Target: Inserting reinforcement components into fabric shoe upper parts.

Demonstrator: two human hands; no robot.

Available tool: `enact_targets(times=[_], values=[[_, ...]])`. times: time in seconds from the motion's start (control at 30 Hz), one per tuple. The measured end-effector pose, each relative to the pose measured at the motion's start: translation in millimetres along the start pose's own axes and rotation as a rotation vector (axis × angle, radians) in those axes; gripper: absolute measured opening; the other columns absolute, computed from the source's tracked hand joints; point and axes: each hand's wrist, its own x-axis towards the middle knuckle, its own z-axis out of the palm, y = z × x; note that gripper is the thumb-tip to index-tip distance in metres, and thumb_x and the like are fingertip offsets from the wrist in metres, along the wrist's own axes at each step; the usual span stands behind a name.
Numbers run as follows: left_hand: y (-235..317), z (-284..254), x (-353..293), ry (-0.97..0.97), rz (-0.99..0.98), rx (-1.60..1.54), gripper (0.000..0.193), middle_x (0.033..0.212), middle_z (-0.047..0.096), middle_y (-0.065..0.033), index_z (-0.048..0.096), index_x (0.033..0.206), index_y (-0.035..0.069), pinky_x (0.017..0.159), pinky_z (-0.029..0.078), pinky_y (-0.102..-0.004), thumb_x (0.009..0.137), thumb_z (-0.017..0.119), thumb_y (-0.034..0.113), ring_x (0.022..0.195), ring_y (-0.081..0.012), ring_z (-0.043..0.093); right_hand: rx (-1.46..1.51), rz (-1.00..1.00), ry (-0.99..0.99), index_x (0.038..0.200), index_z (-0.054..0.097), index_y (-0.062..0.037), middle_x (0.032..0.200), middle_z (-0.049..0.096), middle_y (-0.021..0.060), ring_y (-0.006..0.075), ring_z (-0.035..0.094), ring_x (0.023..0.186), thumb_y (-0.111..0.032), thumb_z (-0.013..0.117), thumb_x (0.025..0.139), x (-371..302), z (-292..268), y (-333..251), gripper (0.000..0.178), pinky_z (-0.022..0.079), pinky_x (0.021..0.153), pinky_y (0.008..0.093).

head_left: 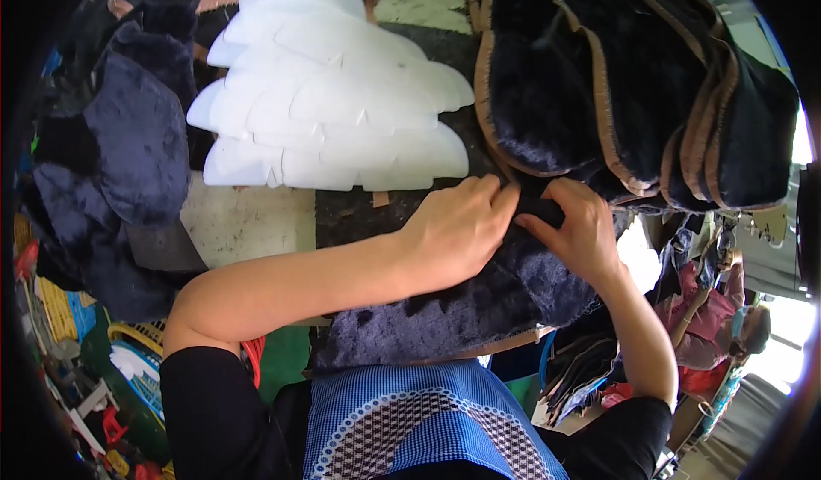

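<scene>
Black material (542, 214) runs lengthwise across, between left hand (464, 225) and right hand (581, 228).

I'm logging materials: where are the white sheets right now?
In the head view, the white sheets lie overlapped just left of top centre, beyond the left hand and left of the brown-edged pieces.

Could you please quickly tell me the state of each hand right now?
Left hand: curled closed beside the dark piece; what it grips cannot be told.
Right hand: closed, holding the dark piece between thumb and fingers.
</scene>
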Motion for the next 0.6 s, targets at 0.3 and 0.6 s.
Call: enact_targets(times=[0.3,0.6], values=[[14,5,41,-0.350,-0.210,-0.792,0.035,0.105,0.068,-0.0061,0.068,0.121,-0.003,0.086,0.053,-0.0293,0.089,0.078,0.005,0.096,-0.0144,0.065,0.285,0.021,0.413,0.092,0.065,0.0020,0.084,0.065,0.0134,0.0297,0.065,0.073,-0.003,0.084,0.078,-69,-16,-11,0.024,0.052,0.067,0.0357],[41,6,36,-0.199,0.031,-0.792,0.029,0.100,0.066,-0.0099,0.069,0.120,-0.001,0.081,0.052,-0.0306,0.092,0.074,0.007,0.088,-0.0189,0.065,0.449,0.114,0.612,0.088,0.065,0.0019,0.078,0.059,0.0099,0.0207,0.060,0.067,0.001,0.084,0.078,-85,-10,-20,0.022,0.049,0.060,0.0298]])
